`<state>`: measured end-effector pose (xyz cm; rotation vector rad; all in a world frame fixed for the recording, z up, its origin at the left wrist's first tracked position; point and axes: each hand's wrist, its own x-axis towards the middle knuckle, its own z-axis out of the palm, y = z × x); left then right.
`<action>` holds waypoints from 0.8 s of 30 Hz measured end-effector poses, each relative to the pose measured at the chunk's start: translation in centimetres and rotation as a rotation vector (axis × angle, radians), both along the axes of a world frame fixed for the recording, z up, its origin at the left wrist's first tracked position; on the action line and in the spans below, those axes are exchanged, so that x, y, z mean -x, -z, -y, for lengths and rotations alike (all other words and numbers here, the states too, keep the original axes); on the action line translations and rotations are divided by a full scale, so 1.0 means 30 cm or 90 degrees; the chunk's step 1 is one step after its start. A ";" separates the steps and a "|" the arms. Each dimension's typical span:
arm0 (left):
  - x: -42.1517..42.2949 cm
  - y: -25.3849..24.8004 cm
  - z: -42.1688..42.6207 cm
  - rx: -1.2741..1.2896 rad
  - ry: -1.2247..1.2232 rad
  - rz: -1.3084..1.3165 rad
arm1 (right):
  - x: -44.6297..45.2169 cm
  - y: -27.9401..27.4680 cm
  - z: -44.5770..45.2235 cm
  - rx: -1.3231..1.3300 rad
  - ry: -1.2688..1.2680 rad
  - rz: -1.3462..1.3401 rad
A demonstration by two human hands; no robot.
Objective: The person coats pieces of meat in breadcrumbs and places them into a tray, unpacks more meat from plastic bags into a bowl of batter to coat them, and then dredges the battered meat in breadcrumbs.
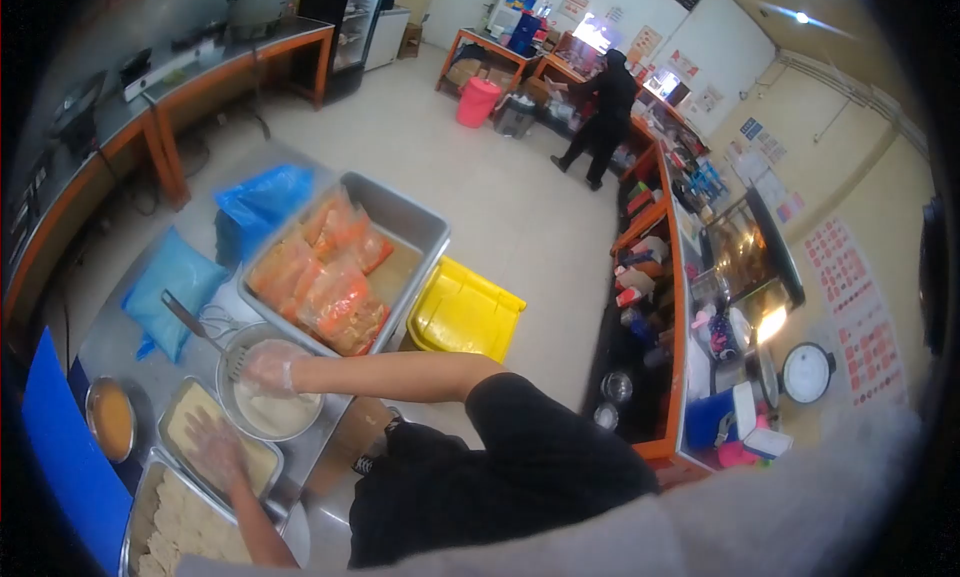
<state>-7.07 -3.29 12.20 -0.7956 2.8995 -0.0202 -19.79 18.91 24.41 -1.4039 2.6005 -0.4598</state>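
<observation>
My left hand [215, 449], in a clear plastic glove, lies with fingers spread on the pale yellowish contents of a rectangular metal tray [277, 474]. My right hand [268, 367], also gloved, reaches into a round metal bowl [305, 429] holding an off-white powder or batter. Its fingers point down and are partly hidden. Beside that hand, a long-handled slotted metal utensil [190, 320] leans in the bowl; I cannot tell whether they touch. Nearest me, a larger metal tray [135, 525] contains rows of pale coated pieces.
A grey tub [425, 227] of orange-tinted plastic bags [335, 277] stands behind the bowl. Around it are a yellow bin [465, 312], blue bags [172, 287] and a bowl of orange liquid [112, 417]. A person in dark clothes [605, 112] stands at the far counter.
</observation>
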 end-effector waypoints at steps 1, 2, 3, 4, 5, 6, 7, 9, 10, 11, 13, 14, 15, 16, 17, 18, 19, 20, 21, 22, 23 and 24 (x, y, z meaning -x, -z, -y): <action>0.017 -0.061 0.007 -0.016 -0.007 0.010 | 0.008 0.027 -0.005 0.025 0.006 -0.025; 0.039 -0.028 0.047 -0.032 0.025 -0.037 | 0.036 0.114 -0.021 0.053 -0.003 -0.047; 0.037 0.042 0.101 -0.040 0.038 -0.079 | 0.050 0.208 -0.011 0.088 -0.030 -0.060; 0.035 0.106 0.137 -0.043 0.060 -0.141 | 0.083 0.342 -0.023 0.151 -0.073 -0.062; 0.033 0.126 0.135 -0.064 0.045 -0.186 | 0.078 0.256 -0.038 0.060 -0.066 -0.064; 0.016 0.205 0.151 -0.062 0.068 -0.253 | 0.100 0.295 -0.042 0.037 -0.102 -0.067; 0.008 0.257 0.151 -0.110 0.062 -0.321 | 0.083 0.125 -0.025 -0.099 -0.009 0.079; -0.033 0.115 0.059 -0.088 0.009 -0.222 | 0.019 -0.123 -0.034 0.101 0.022 0.070; -0.051 0.084 0.027 -0.073 -0.012 -0.181 | 0.046 -0.081 -0.036 0.115 0.016 0.130; -0.062 0.056 -0.007 -0.062 -0.018 -0.143 | 0.061 -0.039 -0.037 0.127 0.026 0.186; -0.090 0.024 -0.080 -0.066 -0.023 -0.101 | 0.065 -0.048 -0.031 0.045 0.019 0.153; -0.116 0.015 -0.090 -0.068 -0.017 -0.082 | 0.050 -0.063 -0.020 0.008 0.023 0.131; -0.145 0.023 -0.094 -0.074 -0.031 -0.085 | 0.026 -0.093 -0.011 0.045 0.019 0.152; -0.158 0.029 -0.111 -0.082 -0.036 -0.093 | 0.007 -0.137 -0.011 0.083 0.021 0.167; -0.140 0.032 -0.131 -0.095 -0.029 -0.103 | -0.003 -0.166 -0.026 0.119 0.037 0.177; -0.135 0.035 -0.118 -0.088 0.000 -0.101 | 0.011 -0.133 -0.031 0.185 -0.048 0.104; -0.118 0.057 -0.095 -0.090 0.010 -0.131 | 0.015 -0.089 -0.028 0.081 -0.018 0.133; -0.081 0.102 -0.050 -0.099 0.032 -0.166 | 0.028 -0.001 -0.028 -0.023 0.028 0.162; -0.043 0.310 0.034 -0.023 0.105 -0.258 | 0.064 0.207 -0.046 0.052 -0.026 0.038; 0.012 0.339 0.108 -0.054 0.136 -0.262 | 0.050 0.198 -0.025 -0.027 -0.027 0.008; 0.033 0.247 0.127 0.025 0.180 -0.202 | 0.038 0.185 -0.006 -0.106 -0.034 -0.022; 0.065 0.189 0.148 0.057 0.213 -0.174 | 0.057 0.296 0.002 0.009 -0.029 -0.039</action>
